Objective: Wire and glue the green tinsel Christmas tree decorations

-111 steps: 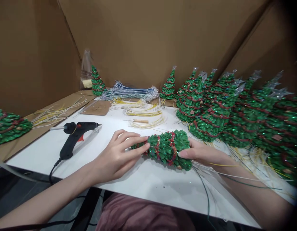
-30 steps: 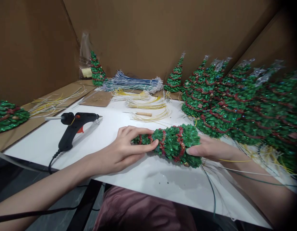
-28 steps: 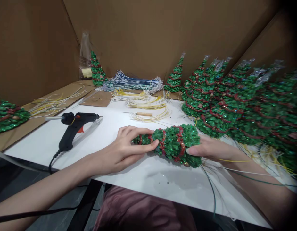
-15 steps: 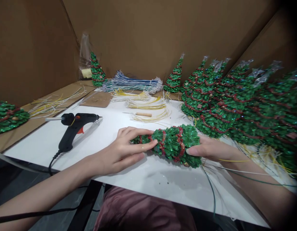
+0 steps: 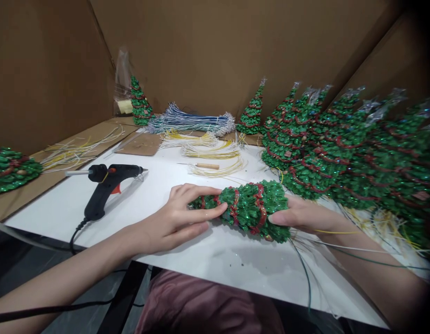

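Note:
A small green Christmas tree ornament [image 5: 249,208] with red garlands lies on its side over the white board, its narrow end to the left. My left hand [image 5: 187,213] is closed around that narrow end, fingers stretched along it. At the wide base, my right hand [image 5: 298,214] grips the rim with the thumb in front; its other fingers are hidden behind. Yellow, white and dark green wires [image 5: 307,266] trail from the base to the right, past my right forearm.
Left on the white board [image 5: 159,178] rests a black glue gun [image 5: 106,185] with its cord. Behind are a wooden-handled awl [image 5: 207,165], yellow-white wires [image 5: 211,149] and a blue-white wire bundle [image 5: 194,119]. Several finished-looking trees [image 5: 315,148] crowd the right; another tree [image 5: 15,169] stands left.
Almost nothing differs. The ornament's base and my right hand have shifted very slightly left; my left hand keeps its place.

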### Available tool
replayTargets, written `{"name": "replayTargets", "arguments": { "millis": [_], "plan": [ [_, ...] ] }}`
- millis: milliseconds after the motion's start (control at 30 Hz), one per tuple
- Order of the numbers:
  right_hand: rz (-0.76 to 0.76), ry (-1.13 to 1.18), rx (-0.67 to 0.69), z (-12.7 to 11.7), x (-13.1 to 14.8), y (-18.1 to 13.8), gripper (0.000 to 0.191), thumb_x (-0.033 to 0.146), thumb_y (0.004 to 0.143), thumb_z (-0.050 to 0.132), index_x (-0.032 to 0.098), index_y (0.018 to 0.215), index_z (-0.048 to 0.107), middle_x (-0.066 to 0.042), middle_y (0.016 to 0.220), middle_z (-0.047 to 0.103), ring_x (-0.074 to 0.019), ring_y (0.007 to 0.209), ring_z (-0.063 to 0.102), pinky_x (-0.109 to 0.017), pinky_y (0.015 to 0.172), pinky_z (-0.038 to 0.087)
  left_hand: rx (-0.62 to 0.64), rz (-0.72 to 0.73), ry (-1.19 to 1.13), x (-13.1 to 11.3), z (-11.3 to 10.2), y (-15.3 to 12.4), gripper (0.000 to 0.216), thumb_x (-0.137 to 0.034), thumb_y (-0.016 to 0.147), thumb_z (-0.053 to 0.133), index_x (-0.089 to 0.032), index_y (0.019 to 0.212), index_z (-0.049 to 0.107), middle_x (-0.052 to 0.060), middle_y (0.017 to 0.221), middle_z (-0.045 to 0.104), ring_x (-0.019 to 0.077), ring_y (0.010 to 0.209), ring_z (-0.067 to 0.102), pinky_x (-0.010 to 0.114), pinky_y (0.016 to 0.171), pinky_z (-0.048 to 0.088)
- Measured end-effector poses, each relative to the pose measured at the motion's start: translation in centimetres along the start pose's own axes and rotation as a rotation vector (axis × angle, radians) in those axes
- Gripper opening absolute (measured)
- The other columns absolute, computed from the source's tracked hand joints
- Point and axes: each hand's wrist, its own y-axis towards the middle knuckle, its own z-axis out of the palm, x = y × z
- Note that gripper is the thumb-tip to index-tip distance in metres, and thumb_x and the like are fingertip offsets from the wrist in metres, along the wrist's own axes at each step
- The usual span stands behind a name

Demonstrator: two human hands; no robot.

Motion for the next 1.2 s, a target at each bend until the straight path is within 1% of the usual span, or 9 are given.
{"name": "replayTargets", "arguments": {
  "millis": [100, 233, 367, 467, 633, 767, 900, 1033, 1200],
  "plan": [
    [0.007, 0.005, -0.051, 0.2, 0.1, -0.1, 0.061, 0.041, 0.059, 0.077, 0.015, 0.112, 0.059, -0.007, 0.091, 0.068, -0.0173, 0.077, 0.062, -0.031, 0.071, 0.049, 0.000, 0.000, 0.028, -0.1, 0.0, 0.1, 0.043, -0.024, 0.092, 0.044, -0.030, 0.135, 0.042, 0.009, 0.138, 0.037, 0.0249, 0.123, 0.035, 0.045, 0.102, 0.027],
    [-0.002, -0.003, -0.011, 0.4, 0.4, -0.1, 0.057, 0.041, 0.062, 0.074, 0.015, 0.111, 0.060, -0.007, 0.090, 0.068, -0.0175, 0.075, 0.063, -0.031, 0.070, 0.049, -0.002, -0.002, 0.059, -0.2, 0.1, 0.2, 0.042, -0.024, 0.092, 0.044, -0.030, 0.133, 0.044, 0.009, 0.136, 0.038, 0.0250, 0.122, 0.035, 0.045, 0.100, 0.029],
    [-0.054, -0.031, -0.003, 0.4, 0.5, 0.0, 0.058, 0.038, 0.066, 0.071, 0.016, 0.118, 0.057, -0.009, 0.106, 0.066, -0.0225, 0.097, 0.061, -0.036, 0.083, 0.047, -0.010, 0.007, 0.083, -0.4, 0.0, 0.2, 0.041, -0.023, 0.092, 0.043, -0.030, 0.133, 0.045, 0.010, 0.135, 0.040, 0.0252, 0.122, 0.035, 0.045, 0.099, 0.030],
    [-0.068, -0.026, 0.031, 0.3, 0.5, 0.0, 0.059, 0.036, 0.068, 0.071, 0.017, 0.122, 0.054, -0.009, 0.112, 0.064, -0.0231, 0.104, 0.058, -0.036, 0.088, 0.045, -0.002, 0.006, 0.096, -0.6, -0.2, 0.3, 0.041, -0.022, 0.092, 0.043, -0.029, 0.132, 0.046, 0.010, 0.134, 0.041, 0.0252, 0.122, 0.036, 0.045, 0.099, 0.031],
    [-0.062, 0.002, 0.058, 0.2, 0.4, 0.0, 0.062, 0.035, 0.070, 0.070, 0.015, 0.126, 0.051, -0.009, 0.109, 0.065, -0.0222, 0.100, 0.060, -0.037, 0.088, 0.045, 0.007, 0.003, 0.093, -0.6, -0.2, 0.3, 0.041, -0.022, 0.092, 0.043, -0.031, 0.132, 0.045, 0.009, 0.134, 0.040, 0.0251, 0.122, 0.035, 0.046, 0.099, 0.031],
    [-0.079, 0.003, 0.057, 0.2, 0.4, 0.0, 0.065, 0.035, 0.069, 0.071, 0.016, 0.128, 0.049, -0.010, 0.117, 0.062, -0.0232, 0.108, 0.057, -0.038, 0.092, 0.042, 0.009, 0.001, 0.102, -0.6, -0.1, 0.2, 0.041, -0.022, 0.092, 0.043, -0.031, 0.132, 0.045, 0.009, 0.135, 0.038, 0.0254, 0.121, 0.035, 0.046, 0.099, 0.031],
    [-0.077, -0.015, 0.047, 0.3, 0.5, 0.2, 0.067, 0.036, 0.066, 0.073, 0.016, 0.126, 0.051, -0.010, 0.117, 0.062, -0.0241, 0.109, 0.056, -0.039, 0.092, 0.042, 0.011, 0.000, 0.118, -0.7, -0.2, 0.2, 0.041, -0.021, 0.092, 0.043, -0.031, 0.132, 0.045, 0.009, 0.134, 0.039, 0.0257, 0.121, 0.035, 0.046, 0.098, 0.031],
    [-0.067, -0.009, 0.005, 0.4, 0.6, 0.0, 0.065, 0.036, 0.065, 0.073, 0.016, 0.123, 0.054, -0.009, 0.115, 0.062, -0.0228, 0.106, 0.056, -0.038, 0.093, 0.041, 0.020, 0.007, 0.136, -0.8, -0.2, 0.4, 0.041, -0.021, 0.092, 0.042, -0.032, 0.132, 0.045, 0.009, 0.134, 0.039, 0.0260, 0.121, 0.034, 0.046, 0.098, 0.030],
    [-0.031, -0.023, -0.052, -0.2, 0.3, -0.7, 0.063, 0.038, 0.064, 0.073, 0.014, 0.120, 0.055, -0.009, 0.106, 0.064, -0.0216, 0.098, 0.058, -0.037, 0.087, 0.043, 0.030, 0.026, 0.171, -0.9, -0.1, 1.3, 0.040, -0.021, 0.092, 0.043, -0.032, 0.131, 0.047, 0.010, 0.132, 0.042, 0.0267, 0.119, 0.038, 0.046, 0.096, 0.030]
  ]
}}
